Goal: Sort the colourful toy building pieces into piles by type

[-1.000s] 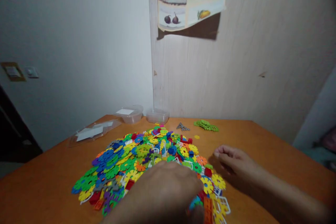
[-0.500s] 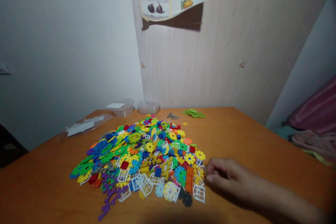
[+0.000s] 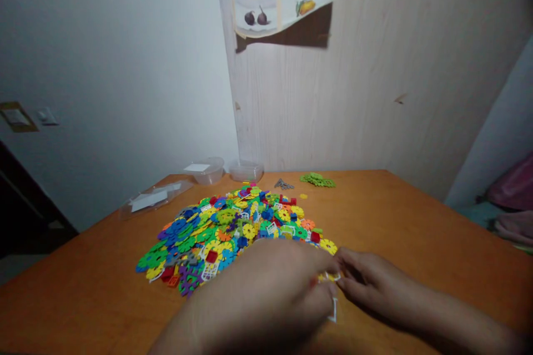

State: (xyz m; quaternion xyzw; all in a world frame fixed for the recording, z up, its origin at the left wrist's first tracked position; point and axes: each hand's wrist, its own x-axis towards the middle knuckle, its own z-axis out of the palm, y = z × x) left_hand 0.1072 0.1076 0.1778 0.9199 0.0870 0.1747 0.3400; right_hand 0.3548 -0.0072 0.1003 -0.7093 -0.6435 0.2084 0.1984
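A heap of colourful plastic building pieces [image 3: 216,227] lies on the table, with flower-shaped discs, small bricks and white window frames. My left hand [image 3: 270,288] reaches across the heap's front right part and hides it. Its thumb and forefinger are apart, with yellow and white pieces [image 3: 330,277] showing between them. Close beside its fingertips, my right hand [image 3: 368,277] rests at the heap's right edge, thumb and fingers pinched together. What the right fingertips hold is too small to make out. A white window frame [image 3: 334,310] partly shows below the left thumb.
Clear plastic tubs [image 3: 210,172] stand at the back left of the wooden table [image 3: 400,216], near a transparent bag [image 3: 154,198] with a white label. Grey pieces [image 3: 284,184] and a green pile [image 3: 317,179] lie toward the back edge.
My left hand has come into view from below and moved over the heap to my right hand. The right hand stays at the heap's edge. The view has turned slightly left.
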